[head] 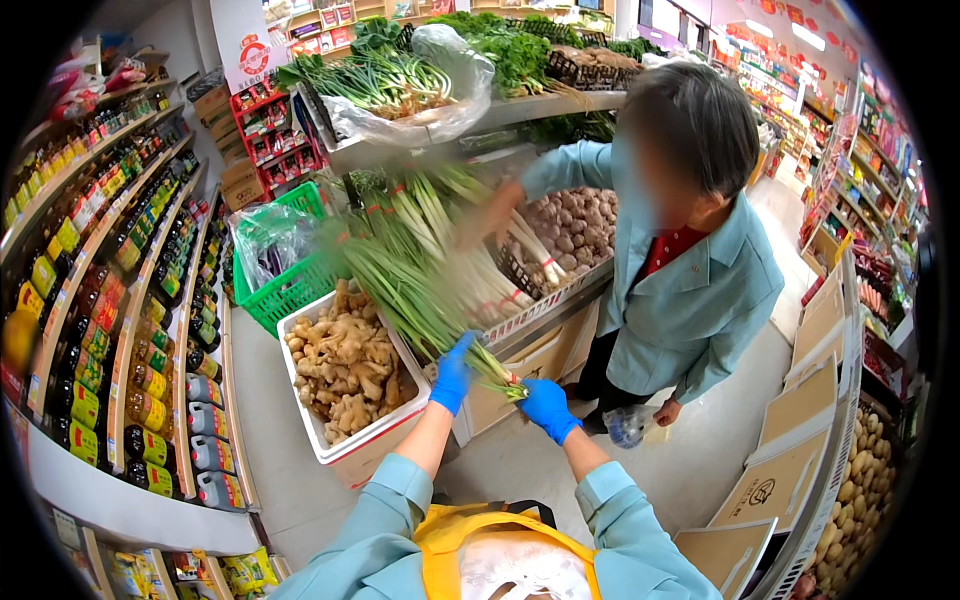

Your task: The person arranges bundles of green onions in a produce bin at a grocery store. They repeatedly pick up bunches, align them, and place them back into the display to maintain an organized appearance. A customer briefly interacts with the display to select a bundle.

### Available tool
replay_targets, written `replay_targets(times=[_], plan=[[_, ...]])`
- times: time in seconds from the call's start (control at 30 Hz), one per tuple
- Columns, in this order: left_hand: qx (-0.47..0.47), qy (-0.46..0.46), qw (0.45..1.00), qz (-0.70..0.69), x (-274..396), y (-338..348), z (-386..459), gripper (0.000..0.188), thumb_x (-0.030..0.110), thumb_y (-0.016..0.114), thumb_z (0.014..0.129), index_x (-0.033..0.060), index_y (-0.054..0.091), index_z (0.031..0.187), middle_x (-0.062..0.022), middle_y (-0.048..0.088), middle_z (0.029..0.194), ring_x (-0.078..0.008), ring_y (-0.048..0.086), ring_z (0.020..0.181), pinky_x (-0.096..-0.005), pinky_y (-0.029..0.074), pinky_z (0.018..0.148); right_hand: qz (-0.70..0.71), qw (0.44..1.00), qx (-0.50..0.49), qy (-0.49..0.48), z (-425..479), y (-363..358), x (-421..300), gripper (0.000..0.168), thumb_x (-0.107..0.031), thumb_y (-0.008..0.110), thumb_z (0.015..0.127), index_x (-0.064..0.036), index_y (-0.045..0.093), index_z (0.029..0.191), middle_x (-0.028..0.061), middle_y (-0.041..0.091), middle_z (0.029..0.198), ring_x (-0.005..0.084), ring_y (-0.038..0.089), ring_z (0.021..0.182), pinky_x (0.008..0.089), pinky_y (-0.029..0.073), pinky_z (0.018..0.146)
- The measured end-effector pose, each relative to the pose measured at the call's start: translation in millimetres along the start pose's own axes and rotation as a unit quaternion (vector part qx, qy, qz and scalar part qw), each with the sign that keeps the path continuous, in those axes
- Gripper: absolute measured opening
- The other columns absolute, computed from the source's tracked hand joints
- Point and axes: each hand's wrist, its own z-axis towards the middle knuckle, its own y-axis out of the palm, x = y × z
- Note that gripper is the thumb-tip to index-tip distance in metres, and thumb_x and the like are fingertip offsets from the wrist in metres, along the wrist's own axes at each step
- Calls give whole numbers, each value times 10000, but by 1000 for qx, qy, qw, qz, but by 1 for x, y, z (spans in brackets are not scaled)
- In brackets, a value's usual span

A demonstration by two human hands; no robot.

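A long bunch of green-leafed vegetables (405, 300), probably garlic chives or scallions, lies slantwise before me with its tied end nearest. My right hand (549, 409), in a blue glove, grips that end beside a red tie. Also gloved in blue, my left hand (454, 375) is closed around the leaves a little farther up. The far leaf tips blur over the vegetable stand. Behind the bunch lie leeks (420, 217) and white-stemmed bundles (491, 289) with red ties. Close to my left forearm is a white foam box (367, 442) of ginger root (345, 360).
Another person (690, 262) stands at right; their blurred hand (491, 217) reaches over the bundles, the other holds a plastic bag (626, 427). A green crate (289, 296) sits behind the ginger. Bottle shelves (112, 337) line the left. Cardboard panels (787, 442) front the potato bin (855, 487).
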Motion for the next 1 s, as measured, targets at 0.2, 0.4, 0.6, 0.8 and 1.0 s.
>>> replay_targets(times=[0.2,0.4,0.6,0.8,1.0], plan=[[136,97,959,229,-11,1,7,352,242,626,769,15,564,1032,-63,572,979,-155,523,844,-281,412,756,236,963,128,-22,62,-41,-49,156,-119,586,727,-4,606,832,186,585,703,283,590,649,351,435,563],[86,87,960,251,-34,-4,-2,365,234,647,753,-20,543,994,-83,576,948,-167,529,817,-300,417,721,240,960,115,-90,155,-46,-121,235,-209,615,739,-10,578,858,179,574,723,270,537,647,350,423,593],[55,111,957,263,-81,-36,6,354,228,675,720,-41,552,915,-97,597,858,-173,550,757,-323,426,668,130,984,95,-80,178,-81,-175,279,-293,629,733,-21,583,775,197,561,695,344,539,651,386,421,587],[26,67,941,330,-40,-9,-29,291,207,668,725,-30,567,860,-79,597,783,-170,534,689,-324,426,638,63,985,127,-94,193,-88,-140,261,-234,632,738,13,566,791,149,549,667,216,531,607,351,417,548],[1,133,955,266,-26,-23,-12,242,155,665,722,-24,572,855,-66,595,772,-158,529,674,-309,428,627,205,979,4,5,212,-75,-156,108,-94,555,771,-2,597,809,94,578,687,160,524,595,288,413,522]])
